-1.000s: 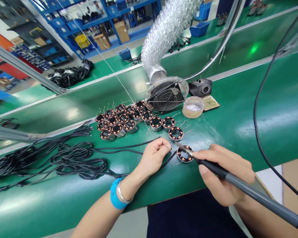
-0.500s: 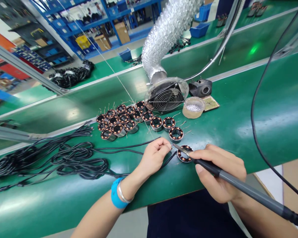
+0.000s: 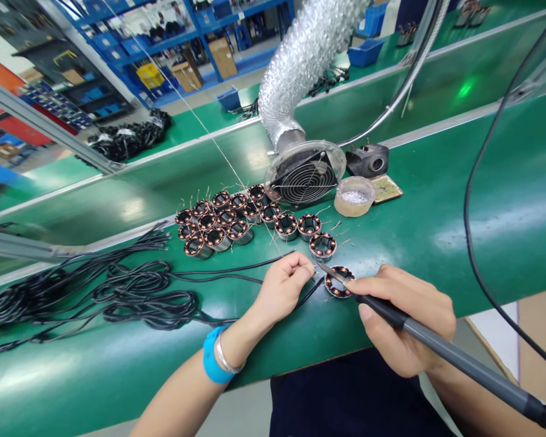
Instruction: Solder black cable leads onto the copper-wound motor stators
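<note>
green bench (image 3: 437, 243), soldering iron (image 3: 446, 349) in right hand (image 3: 421, 300) over copper-coil stator (image 3: 333, 291)

Whatever the left hand (image 3: 283, 286) pinches seems mostly hidden and too small to tell

No lettering, brand, number or sign can be read here, whether on the soldering iron (image 3: 464, 359) or on the copper-wound rings (image 3: 219, 244). Small pale, label-like patches show on the blue shelving (image 3: 203, 36) in the background (too tiny and blurred to yield a single letter), and the cardboard box (image 3: 224, 57) there is equally illegible.
</note>
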Demonstrator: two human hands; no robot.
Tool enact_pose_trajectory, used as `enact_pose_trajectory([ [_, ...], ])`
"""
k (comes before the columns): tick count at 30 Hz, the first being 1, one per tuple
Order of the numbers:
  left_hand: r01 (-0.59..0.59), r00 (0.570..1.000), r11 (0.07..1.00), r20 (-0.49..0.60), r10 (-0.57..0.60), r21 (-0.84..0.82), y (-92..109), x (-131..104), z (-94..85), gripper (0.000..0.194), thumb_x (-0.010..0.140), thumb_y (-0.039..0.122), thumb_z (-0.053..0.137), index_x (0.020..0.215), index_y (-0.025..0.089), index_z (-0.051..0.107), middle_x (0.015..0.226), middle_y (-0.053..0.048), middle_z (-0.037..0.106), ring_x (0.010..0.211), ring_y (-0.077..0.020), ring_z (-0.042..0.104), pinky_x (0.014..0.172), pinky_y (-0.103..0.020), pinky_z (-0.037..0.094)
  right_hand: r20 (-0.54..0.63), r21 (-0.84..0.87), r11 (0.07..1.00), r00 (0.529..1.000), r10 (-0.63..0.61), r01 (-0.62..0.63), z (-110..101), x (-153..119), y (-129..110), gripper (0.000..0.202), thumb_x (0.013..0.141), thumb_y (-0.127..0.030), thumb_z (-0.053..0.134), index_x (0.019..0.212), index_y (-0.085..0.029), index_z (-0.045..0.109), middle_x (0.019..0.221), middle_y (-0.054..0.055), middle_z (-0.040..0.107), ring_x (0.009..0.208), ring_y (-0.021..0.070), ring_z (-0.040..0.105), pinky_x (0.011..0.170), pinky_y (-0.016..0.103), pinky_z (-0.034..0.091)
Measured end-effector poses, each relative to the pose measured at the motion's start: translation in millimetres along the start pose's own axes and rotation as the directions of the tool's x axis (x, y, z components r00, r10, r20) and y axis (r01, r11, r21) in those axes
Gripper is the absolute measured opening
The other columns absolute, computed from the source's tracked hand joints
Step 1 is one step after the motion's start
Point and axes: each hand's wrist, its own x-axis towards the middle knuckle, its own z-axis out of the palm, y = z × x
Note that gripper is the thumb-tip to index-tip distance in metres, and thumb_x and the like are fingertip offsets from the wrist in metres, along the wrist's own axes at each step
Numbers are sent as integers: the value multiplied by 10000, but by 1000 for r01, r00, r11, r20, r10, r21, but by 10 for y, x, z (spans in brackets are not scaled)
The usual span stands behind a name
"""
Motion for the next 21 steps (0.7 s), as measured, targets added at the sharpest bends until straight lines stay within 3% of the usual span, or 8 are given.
enact_pose_trajectory([
  [15, 11, 1000, 1000, -1, -11, 7, 10, -2, -7, 197, 787, 342, 552, 678, 180, 531, 584, 56, 407, 557, -101, 333, 533, -229, 273, -36, 3, 1000, 999, 10, -10, -22, 12, -18, 290, 783, -97, 551, 1020, -209, 676, 757, 24, 691, 541, 148, 559, 507, 295, 482],
  [21, 5, 1000, 1000, 3, -5, -1, 15, -5, -11, 189, 792, 329, 544, 678, 179, 524, 586, 57, 399, 561, -101, 328, 538, -231, 274, -99, 18, 1000, 995, 15, -13, -28, 54, -24, 305, 799, -82, 567, 1058, -198, 679, 789, 32, 685, 607, 156, 582, 532, 295, 491],
])
